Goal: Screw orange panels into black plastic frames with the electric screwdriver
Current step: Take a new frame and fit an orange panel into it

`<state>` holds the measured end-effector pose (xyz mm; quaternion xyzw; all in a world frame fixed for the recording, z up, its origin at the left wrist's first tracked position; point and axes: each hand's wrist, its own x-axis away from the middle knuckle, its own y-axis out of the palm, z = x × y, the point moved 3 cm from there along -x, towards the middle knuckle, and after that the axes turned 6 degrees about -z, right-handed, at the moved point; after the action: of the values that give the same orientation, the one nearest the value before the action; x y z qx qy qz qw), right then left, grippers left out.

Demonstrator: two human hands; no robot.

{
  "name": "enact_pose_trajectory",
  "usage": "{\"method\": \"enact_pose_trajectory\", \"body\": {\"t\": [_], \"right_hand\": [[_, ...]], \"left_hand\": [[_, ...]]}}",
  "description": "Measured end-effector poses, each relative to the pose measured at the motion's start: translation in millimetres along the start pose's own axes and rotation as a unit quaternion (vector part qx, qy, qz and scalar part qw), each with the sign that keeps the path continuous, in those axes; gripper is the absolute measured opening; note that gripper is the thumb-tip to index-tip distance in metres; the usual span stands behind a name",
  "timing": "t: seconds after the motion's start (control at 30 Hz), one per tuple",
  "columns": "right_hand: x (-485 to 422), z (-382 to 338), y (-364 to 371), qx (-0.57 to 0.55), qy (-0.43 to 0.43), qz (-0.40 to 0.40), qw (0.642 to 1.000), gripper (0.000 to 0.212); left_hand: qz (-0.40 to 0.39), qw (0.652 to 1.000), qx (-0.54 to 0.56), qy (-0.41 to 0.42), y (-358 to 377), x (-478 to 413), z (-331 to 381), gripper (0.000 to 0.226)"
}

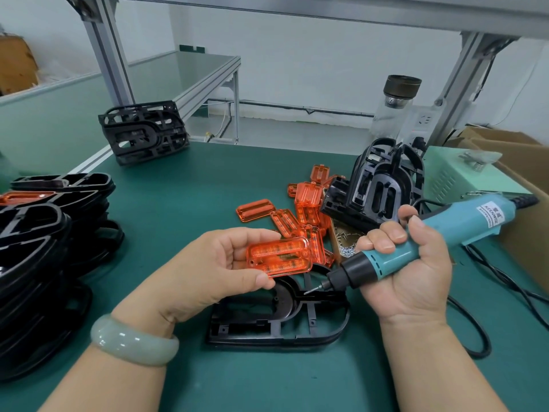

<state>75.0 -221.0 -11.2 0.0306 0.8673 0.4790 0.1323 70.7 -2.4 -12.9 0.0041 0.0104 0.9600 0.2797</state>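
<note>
The left hand (208,263), a bangle (133,343) at its wrist, pinches an orange panel (279,256) between thumb and curled fingers. It is held just above the black frame (267,325) lying flat on the green desk (178,203), apparently ready for seating. The right hand (416,263) is wrapped round the electric screwdriver (416,245), bit angled down at the frame so driving can follow. Spare panels (309,203) and screws (347,251) lie behind, within reach; frame stacks (44,233) wait left.

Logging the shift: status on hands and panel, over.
Left hand pinches orange panel above black frame, not seated. Right hand grips electric screwdriver, bit angled toward frame. Nothing blocking the frame.
</note>
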Motion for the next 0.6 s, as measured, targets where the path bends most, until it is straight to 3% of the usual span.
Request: {"method": "enact_pose_trajectory", "body": {"t": [0.17, 0.27, 0.37, 0.5, 0.6], "right_hand": [[-0.1, -0.5, 0.4, 0.001, -0.002, 0.002, 1.0, 0.009], [0.7, -1.7, 0.6, 0.003, -0.005, 0.002, 1.0, 0.009], [1.1, -3.8, 0.8, 0.002, -0.012, 0.002, 1.0, 0.009], [1.1, -6.4, 0.7, -0.006, -0.017, 0.007, 1.0, 0.01], [1.2, -6.8, 0.5, -0.005, -0.018, 0.009, 1.0, 0.009]], "left_hand": [[0.098, 0.995, 0.004, 0.014, -6.8, -2.8, 1.2, 0.036], [0.182, 0.977, 0.101, 0.043, -15.9, -3.0, 3.3, 0.04], [0.188, 0.959, 0.207, 0.042, -20.0, -0.7, 4.3, 0.059], [0.186, 0.956, 0.221, 0.057, -18.0, -2.2, 6.4, 0.034], [0.199, 0.95, 0.227, 0.075, -18.7, -3.0, 6.6, 0.029]]}}
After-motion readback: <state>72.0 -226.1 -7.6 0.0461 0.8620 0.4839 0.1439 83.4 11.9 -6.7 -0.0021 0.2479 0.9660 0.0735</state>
